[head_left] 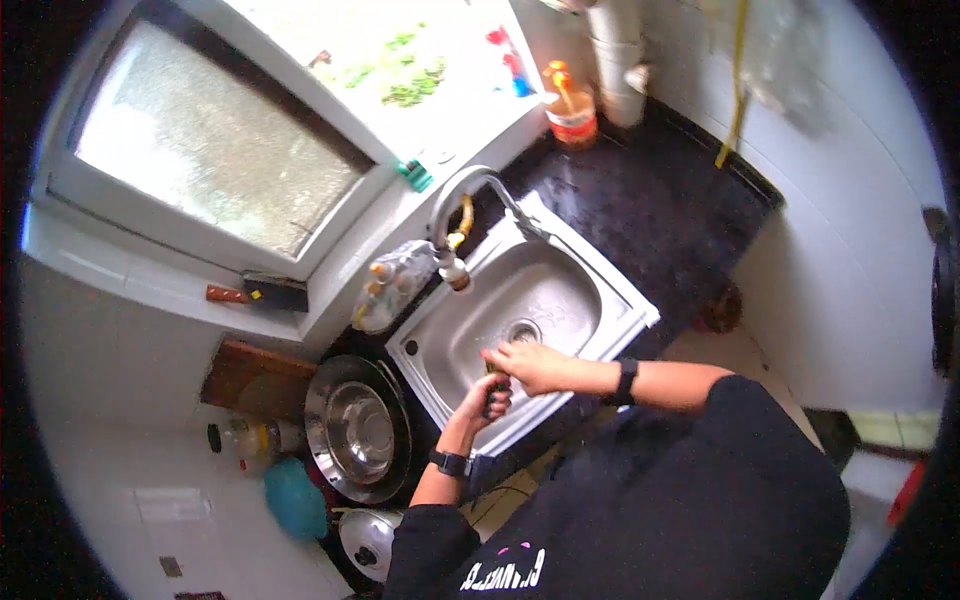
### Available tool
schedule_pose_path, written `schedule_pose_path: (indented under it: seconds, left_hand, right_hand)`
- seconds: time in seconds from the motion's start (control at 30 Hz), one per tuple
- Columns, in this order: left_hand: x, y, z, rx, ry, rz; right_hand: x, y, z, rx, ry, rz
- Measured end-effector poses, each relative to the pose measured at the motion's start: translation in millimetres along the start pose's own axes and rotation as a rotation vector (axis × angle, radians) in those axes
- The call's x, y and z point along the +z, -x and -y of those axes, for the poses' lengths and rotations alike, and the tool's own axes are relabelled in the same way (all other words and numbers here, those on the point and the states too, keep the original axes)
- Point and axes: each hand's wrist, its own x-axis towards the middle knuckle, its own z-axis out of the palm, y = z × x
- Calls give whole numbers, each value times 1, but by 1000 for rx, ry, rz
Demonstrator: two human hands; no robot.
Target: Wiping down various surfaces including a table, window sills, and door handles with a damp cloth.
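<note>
While sink (565, 275) lies beneath, left hand (480, 404) clasps small dark object (491, 402), right hand (532, 366) bunched at its far end, pinch unclear; work apparently underway, remainder unshown.

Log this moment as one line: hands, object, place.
left hand: closed around small dark object, kind unclear | right hand: against object's upper end | place: over sink | nearby: faucet

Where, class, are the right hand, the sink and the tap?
Right hand (532, 366): head view, on its back.
Sink (515, 290): head view, on its bare basin floor.
Tap (444, 205): head view, on its curved neck.
</note>
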Motion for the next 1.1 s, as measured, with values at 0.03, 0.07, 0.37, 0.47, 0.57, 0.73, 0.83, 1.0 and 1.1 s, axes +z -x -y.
schedule_pose_path:
  seconds: [0.03, 0.07, 0.37, 0.47, 0.57, 0.73, 0.83, 1.0, 1.1]
  left_hand:
    - [-1, -2, -2, -98, 133, 160]
    - [0, 0, -2, -99, 170, 197]
    - [92, -62, -31, -232, 189, 410]
    - [130, -98, -54, -153, -197, 117]
    - [154, -132, -63, 219, -942, -256]
    - [178, -160, -55, 357, -1279, -680]
    - [176, -159, -49, 542, -1491, -821]
    - [181, -130, -34, 959, -1547, -859]
    - [191, -111, -32, 1096, -1531, -841]
  right_hand:
    - [-7, 7, -5, -95, 60, 46]
    - [-10, 10, -12, -201, 122, -16]
    - [-66, -9, -115, -659, 244, -193]
    - [-73, 3, -164, -595, 295, -3]
    - [-73, 15, -196, -333, 142, 326]
    - [-74, 6, -226, -77, -159, 635]
    - [-52, -1, -242, -30, -293, 821]
    - [-80, 4, -219, 141, -749, 1012]
    - [-90, 8, -207, 181, -828, 1155]
